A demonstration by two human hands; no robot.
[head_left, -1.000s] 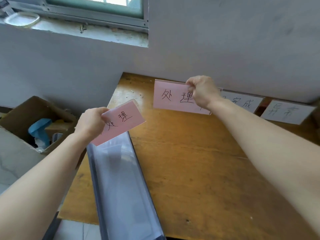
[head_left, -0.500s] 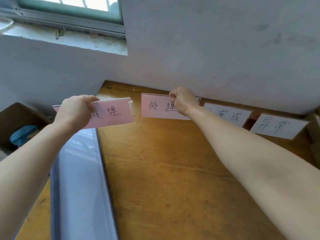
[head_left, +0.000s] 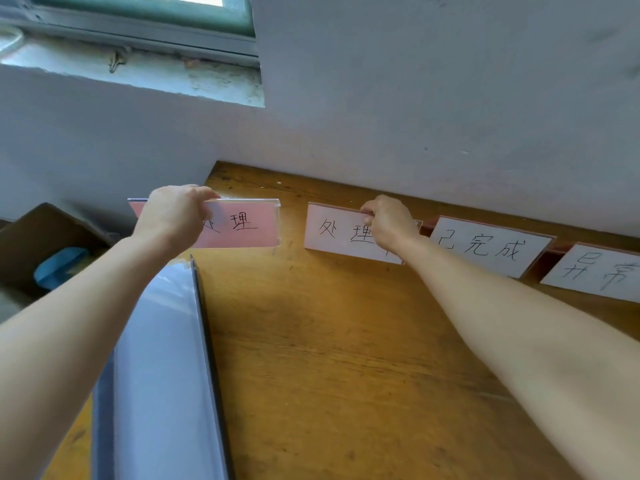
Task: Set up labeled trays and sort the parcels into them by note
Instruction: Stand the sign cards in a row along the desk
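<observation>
Pinching a card each: your left hand [head_left: 173, 216] has the pink plastic-sleeved label card [head_left: 249, 225], right hand [head_left: 389, 221] the paler pink label card [head_left: 332, 230].
Open brown cardboard box [head_left: 27, 233] holds a blue object [head_left: 59, 266].

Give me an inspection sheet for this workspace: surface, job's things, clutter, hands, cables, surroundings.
Surface: wooden table, scuffed and stained.
Job's things: pink label held up over the table's rear left; second label at the back by the wall; white label and far-right label standing to its right; grey tray along the left edge.
Clutter: cardboard box beside the table, blue thing inside.
Hands: left hand grips the pink label; right hand pinches the second label's top edge.
Cables: nothing seen.
Surroundings: grey wall; window upper left.
</observation>
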